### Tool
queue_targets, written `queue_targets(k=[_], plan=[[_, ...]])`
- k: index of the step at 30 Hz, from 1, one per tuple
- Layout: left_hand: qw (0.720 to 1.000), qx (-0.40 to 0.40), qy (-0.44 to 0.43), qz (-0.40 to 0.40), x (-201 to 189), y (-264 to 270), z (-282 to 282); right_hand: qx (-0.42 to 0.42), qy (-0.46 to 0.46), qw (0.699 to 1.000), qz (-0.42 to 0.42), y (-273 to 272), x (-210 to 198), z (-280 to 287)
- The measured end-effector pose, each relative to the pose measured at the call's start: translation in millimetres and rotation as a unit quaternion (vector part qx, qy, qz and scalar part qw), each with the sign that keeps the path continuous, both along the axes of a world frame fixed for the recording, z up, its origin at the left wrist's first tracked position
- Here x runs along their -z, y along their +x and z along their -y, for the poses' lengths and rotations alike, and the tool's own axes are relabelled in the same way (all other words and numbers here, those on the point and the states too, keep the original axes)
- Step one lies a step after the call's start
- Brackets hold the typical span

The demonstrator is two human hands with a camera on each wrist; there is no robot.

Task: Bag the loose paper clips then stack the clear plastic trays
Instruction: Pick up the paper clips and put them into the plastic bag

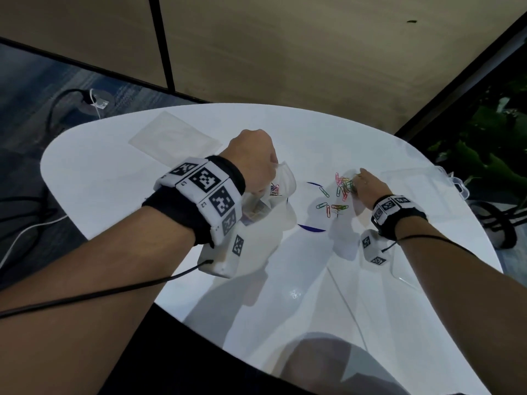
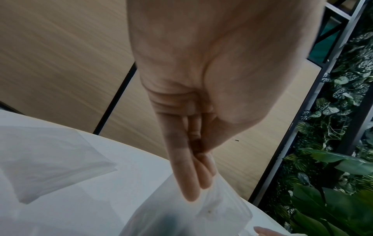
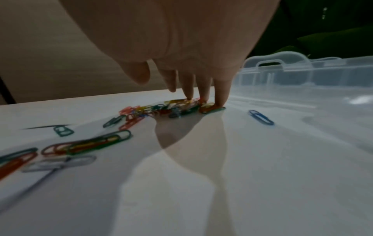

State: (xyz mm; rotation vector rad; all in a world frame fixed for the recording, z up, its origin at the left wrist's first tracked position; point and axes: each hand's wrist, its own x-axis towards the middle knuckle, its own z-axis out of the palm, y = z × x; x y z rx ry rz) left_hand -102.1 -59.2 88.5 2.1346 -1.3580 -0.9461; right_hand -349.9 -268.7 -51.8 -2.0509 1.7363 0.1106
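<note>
Fingers [image 3: 222, 95] of the right hand [image 1: 368, 189], nearly straight, press on a heap of loose paper clips [image 1: 343, 186] towards the bench's [image 1: 114, 195] far right edge, gripping none. Better to rake the heap together and pinch several at once, since flat clips slide. Left hand [image 1: 253, 163] pinches the rim of the clear bag [image 1: 281, 183], holding its mouth open mid-bench; a few clips lie inside. One clear tray [image 3: 315, 76] beside the heap looks empty
</note>
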Motion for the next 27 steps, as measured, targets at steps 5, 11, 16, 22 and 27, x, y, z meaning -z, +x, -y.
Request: queue_targets(k=[5,11,16,22,27], plan=[[1.0,0.002,0.007,0.012,3.6,-0.5,2.6,-0.138,-0.023,0.989,-0.042,25.1,-9.1,-7.6],[1.0,-0.003,0.0,0.001,5.4,-0.2,1.7,-0.214,-0.124,0.963,-0.104,32.7,-13.1,-20.6],[1.0,0.0,-0.002,0.016,5.8,-1.3,1.3,-0.074,-0.082,0.994,-0.025,14.8,-21.1,-22.4],[1.0,0.005,0.004,0.022,2.7,-1.6,-0.5,0.186,0.082,0.936,0.286,-0.6,-42.7,-30.6],[1.0,-0.004,0.005,0.001,-0.7,-5.9,-1.8,0.222,0.2,0.79,0.536,38.3,-91.7,-78.3]])
